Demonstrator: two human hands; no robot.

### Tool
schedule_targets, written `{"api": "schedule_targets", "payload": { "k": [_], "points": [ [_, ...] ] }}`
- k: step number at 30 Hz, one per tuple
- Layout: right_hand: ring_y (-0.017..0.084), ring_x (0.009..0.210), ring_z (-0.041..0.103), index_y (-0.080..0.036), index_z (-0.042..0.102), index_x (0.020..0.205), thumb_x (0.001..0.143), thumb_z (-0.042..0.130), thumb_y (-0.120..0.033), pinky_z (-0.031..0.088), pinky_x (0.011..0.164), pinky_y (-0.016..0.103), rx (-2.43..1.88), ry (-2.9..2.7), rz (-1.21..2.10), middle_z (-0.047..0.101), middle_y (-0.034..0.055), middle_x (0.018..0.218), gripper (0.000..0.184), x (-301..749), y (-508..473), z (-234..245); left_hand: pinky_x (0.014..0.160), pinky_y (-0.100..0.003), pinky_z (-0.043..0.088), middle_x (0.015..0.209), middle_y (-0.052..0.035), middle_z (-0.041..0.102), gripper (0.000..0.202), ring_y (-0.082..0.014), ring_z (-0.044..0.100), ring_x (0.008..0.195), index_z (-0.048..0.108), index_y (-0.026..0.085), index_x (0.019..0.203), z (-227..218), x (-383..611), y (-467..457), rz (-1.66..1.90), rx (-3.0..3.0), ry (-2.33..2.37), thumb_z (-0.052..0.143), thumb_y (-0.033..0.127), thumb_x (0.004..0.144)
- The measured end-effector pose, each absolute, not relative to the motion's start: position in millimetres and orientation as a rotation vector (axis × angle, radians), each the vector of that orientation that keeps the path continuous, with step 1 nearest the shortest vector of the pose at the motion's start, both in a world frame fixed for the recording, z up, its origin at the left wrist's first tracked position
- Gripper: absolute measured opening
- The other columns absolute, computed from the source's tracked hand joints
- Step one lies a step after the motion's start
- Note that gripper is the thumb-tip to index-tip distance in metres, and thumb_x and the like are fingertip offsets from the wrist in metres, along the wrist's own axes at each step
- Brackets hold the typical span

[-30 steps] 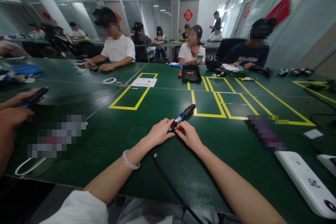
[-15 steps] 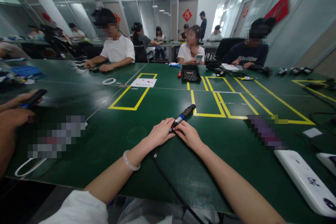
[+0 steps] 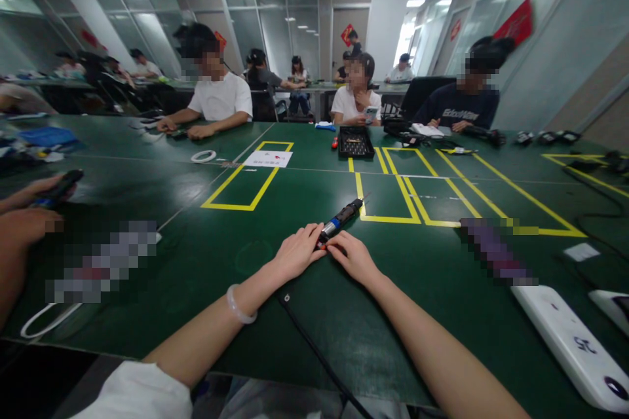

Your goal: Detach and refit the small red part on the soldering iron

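An electric screwdriver (image 3: 343,218) with a thin bit lies slanted on the green table, its bit pointing away from me. Its casing is black, with a blue band and a bare silver section; small red parts show at the rear end. My left hand (image 3: 298,252) is closed over that rear end. At the same end, the bent fingers of my right hand (image 3: 354,255) are drawn together beside the red parts; whatever they pinch is too small to make out. A black cable (image 3: 314,347) with a round tip lies below my hands, running off the front edge.
A white power bank (image 3: 565,340) marked 25 lies at the right. Yellow tape (image 3: 388,218) outlines areas beyond my hands, near a black tray (image 3: 356,143) and a paper sheet (image 3: 269,158). At left, a co-worker's hands (image 3: 29,222) hold a similar black tool. Other people sit across the table.
My right hand's fingers have slid back from the silver section toward the screwdriver's rear end. My left hand stays on it. The view has tilted slightly.
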State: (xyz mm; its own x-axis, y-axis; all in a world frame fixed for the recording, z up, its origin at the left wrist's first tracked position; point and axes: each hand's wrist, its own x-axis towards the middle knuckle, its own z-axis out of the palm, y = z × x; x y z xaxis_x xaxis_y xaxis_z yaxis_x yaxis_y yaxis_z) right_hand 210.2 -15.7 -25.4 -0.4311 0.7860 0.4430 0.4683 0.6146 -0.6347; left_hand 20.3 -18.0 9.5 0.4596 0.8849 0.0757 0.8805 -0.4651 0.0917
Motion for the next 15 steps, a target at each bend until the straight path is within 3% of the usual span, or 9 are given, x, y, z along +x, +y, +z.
{"api": "schedule_targets", "payload": {
  "k": [15],
  "points": [
    [0.013,0.073,0.055,-0.020,0.065,0.089,0.093,0.053,-0.022,0.041,0.068,0.024,-1.061,-2.115,0.643,0.059,0.0011,0.082,0.012,207.6,-17.9,-27.8,0.088,-0.038,0.047,0.145,-0.0126,0.039,0.068,-0.0299,0.049,0.121,0.027,0.021,0.148,12.9,-141.6,-18.3,0.102,2.246,2.095,0.032,0.057,0.091]
  ]
}}
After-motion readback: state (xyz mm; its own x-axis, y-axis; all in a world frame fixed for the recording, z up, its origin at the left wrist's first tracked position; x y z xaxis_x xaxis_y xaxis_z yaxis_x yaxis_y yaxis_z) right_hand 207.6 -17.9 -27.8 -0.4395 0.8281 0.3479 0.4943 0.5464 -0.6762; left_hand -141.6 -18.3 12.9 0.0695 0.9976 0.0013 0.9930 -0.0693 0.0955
